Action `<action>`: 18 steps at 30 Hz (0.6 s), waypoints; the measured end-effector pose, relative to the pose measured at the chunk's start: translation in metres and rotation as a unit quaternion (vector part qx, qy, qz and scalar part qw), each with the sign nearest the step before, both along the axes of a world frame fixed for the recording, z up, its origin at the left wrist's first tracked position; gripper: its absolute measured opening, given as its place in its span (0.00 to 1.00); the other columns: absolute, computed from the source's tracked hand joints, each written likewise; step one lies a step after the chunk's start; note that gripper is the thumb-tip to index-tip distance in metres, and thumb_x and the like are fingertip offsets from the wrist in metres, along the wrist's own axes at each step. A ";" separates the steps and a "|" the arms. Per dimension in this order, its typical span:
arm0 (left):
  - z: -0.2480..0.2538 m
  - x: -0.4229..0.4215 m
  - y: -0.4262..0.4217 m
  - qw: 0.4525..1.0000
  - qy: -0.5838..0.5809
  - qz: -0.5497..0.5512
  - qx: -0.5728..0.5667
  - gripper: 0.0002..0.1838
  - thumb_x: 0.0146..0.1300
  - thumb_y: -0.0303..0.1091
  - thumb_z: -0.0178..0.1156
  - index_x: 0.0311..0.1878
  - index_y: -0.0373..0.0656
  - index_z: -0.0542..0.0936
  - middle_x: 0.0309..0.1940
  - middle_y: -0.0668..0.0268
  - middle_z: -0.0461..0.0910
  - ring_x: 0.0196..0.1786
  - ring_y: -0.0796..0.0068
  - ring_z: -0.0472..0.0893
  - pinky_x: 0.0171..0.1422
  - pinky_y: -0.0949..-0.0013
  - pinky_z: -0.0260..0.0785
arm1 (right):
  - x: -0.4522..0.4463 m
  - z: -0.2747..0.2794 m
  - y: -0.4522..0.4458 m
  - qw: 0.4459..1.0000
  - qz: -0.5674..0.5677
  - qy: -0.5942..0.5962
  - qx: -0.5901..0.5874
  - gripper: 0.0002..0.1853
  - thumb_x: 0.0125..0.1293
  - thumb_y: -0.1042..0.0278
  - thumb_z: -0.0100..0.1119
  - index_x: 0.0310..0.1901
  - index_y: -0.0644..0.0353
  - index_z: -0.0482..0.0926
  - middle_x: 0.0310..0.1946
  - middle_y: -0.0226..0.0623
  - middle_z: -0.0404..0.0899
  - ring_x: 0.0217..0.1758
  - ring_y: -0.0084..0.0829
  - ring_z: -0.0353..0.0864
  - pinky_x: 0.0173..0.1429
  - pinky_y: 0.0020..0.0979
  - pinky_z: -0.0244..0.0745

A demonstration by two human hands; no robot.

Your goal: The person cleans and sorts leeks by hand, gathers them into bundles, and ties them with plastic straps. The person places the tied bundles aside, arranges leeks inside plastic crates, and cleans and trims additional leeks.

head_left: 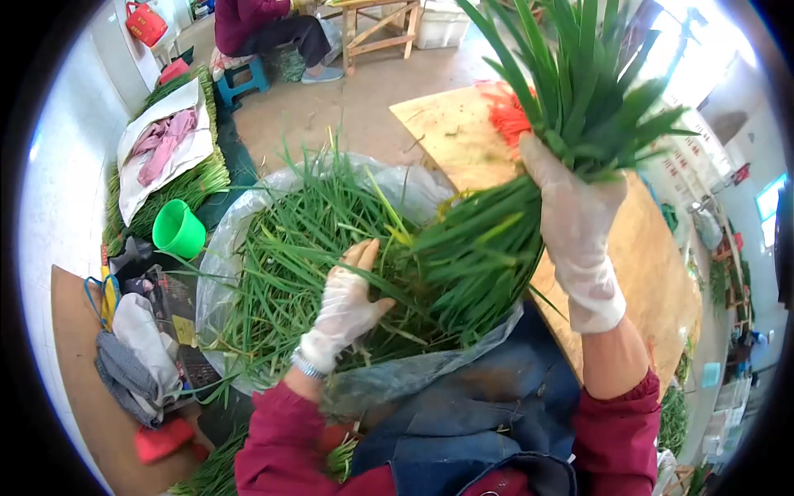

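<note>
A thick bunch of long, flat green leaves, like garlic chives [579, 91], is gripped around its middle by my gloved right hand [575, 219]. Its leaves fan up past the hand, while more green leaves hang below toward the left. My left hand [347, 302], also in a thin whitish glove, is open, thumb and fingers apart, over the loose leaves [289, 248]. Those leaves fill a large clear plastic bag [397, 376] in front of me. Whether the left fingers touch any leaves, I cannot tell.
A wooden board [653, 273] with red ties [503, 112] lies at right. On the left are a green bucket [179, 230], stacked greens under a pink cloth [164, 145], and a grey cloth [124, 368]. Farther back, a person [273, 37] sits beside a wooden stand [380, 37].
</note>
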State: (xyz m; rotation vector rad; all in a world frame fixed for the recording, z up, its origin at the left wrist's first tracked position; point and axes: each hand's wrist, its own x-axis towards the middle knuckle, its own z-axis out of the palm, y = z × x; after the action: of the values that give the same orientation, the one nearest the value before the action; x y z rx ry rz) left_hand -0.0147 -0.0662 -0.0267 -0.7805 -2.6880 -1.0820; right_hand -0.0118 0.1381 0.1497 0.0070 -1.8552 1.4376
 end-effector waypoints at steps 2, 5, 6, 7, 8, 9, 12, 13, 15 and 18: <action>-0.024 -0.020 0.032 0.994 0.079 -0.015 0.072 0.42 0.42 0.33 0.70 0.62 0.36 0.63 0.52 0.50 0.71 0.54 0.54 0.72 0.58 0.60 0.66 | 0.006 0.003 -0.006 0.999 0.019 0.045 -0.013 0.09 0.52 0.79 0.66 0.37 0.65 0.80 0.32 0.28 0.81 0.34 0.19 0.77 0.40 0.22 0.72; -0.038 -0.028 0.044 0.963 -0.037 -0.128 0.235 0.26 0.45 0.31 0.69 0.49 0.38 0.72 0.38 0.55 0.77 0.38 0.59 0.76 0.43 0.65 0.71 | 0.015 0.024 -0.007 0.997 -0.027 0.066 0.014 0.12 0.49 0.81 0.67 0.37 0.65 0.79 0.34 0.30 0.81 0.34 0.21 0.77 0.41 0.23 0.73; -0.027 -0.027 0.037 0.968 0.073 -0.122 0.207 0.17 0.47 0.29 0.68 0.41 0.40 0.76 0.32 0.58 0.77 0.31 0.62 0.76 0.36 0.66 0.71 | 0.018 0.034 -0.003 0.995 -0.054 0.079 0.040 0.12 0.49 0.81 0.67 0.37 0.65 0.79 0.33 0.30 0.81 0.34 0.21 0.77 0.40 0.23 0.73; 0.008 -0.030 0.014 0.973 0.121 -0.063 0.189 0.17 0.46 0.23 0.65 0.42 0.41 0.75 0.33 0.60 0.76 0.34 0.65 0.76 0.39 0.67 0.71 | 0.020 0.046 0.003 0.995 -0.096 0.035 0.005 0.11 0.49 0.81 0.67 0.37 0.65 0.79 0.33 0.30 0.80 0.32 0.21 0.77 0.39 0.23 0.73; 0.024 -0.031 0.002 0.972 0.165 -0.005 0.168 0.19 0.45 0.17 0.62 0.43 0.42 0.74 0.34 0.63 0.75 0.37 0.69 0.75 0.41 0.68 0.71 | 0.020 0.055 0.012 0.990 -0.138 -0.011 -0.032 0.10 0.50 0.81 0.66 0.36 0.65 0.80 0.32 0.30 0.80 0.31 0.22 0.77 0.39 0.23 0.73; 0.009 -0.027 0.008 0.986 0.135 0.000 0.101 0.19 0.44 0.18 0.62 0.42 0.43 0.75 0.33 0.62 0.75 0.36 0.67 0.75 0.40 0.68 0.71 | 0.012 0.048 0.020 0.991 -0.128 0.038 -0.021 0.10 0.50 0.80 0.66 0.36 0.64 0.80 0.32 0.30 0.80 0.31 0.22 0.76 0.39 0.24 0.72; -0.046 -0.005 0.042 0.996 0.028 -0.037 -0.070 0.17 0.41 0.22 0.63 0.38 0.46 0.76 0.30 0.61 0.75 0.34 0.64 0.76 0.38 0.68 0.71 | -0.004 0.027 0.022 0.992 -0.115 0.045 0.019 0.10 0.50 0.78 0.67 0.36 0.64 0.80 0.32 0.30 0.79 0.34 0.21 0.76 0.40 0.24 0.71; -0.041 0.004 0.051 0.991 -0.028 -0.083 -0.103 0.16 0.40 0.23 0.63 0.37 0.47 0.77 0.29 0.61 0.76 0.33 0.63 0.76 0.38 0.68 0.72 | -0.011 0.007 0.020 0.988 -0.110 0.091 0.063 0.12 0.50 0.77 0.68 0.37 0.64 0.79 0.34 0.30 0.79 0.36 0.21 0.75 0.42 0.25 0.71; -0.017 0.000 0.039 0.995 0.034 -0.091 0.037 0.17 0.40 0.22 0.63 0.38 0.45 0.78 0.30 0.61 0.78 0.33 0.63 0.79 0.36 0.67 0.74 | -0.004 0.008 0.038 0.994 -0.091 0.058 0.024 0.08 0.52 0.79 0.65 0.36 0.65 0.80 0.33 0.30 0.79 0.35 0.22 0.76 0.41 0.25 0.72; -0.068 -0.018 0.039 0.906 0.303 0.195 -0.221 0.18 0.44 0.24 0.62 0.43 0.43 0.76 0.31 0.62 0.77 0.31 0.64 0.77 0.35 0.66 0.74 | -0.003 0.016 0.049 0.988 -0.118 0.097 0.037 0.07 0.53 0.81 0.63 0.36 0.65 0.80 0.30 0.30 0.79 0.33 0.22 0.76 0.39 0.24 0.72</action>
State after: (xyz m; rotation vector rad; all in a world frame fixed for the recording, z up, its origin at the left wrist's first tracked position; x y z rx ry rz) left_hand -0.0330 -0.0271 -0.0947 -0.4801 -2.3813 -0.0940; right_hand -0.0149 0.1867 0.1658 -0.0349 -1.6867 1.1627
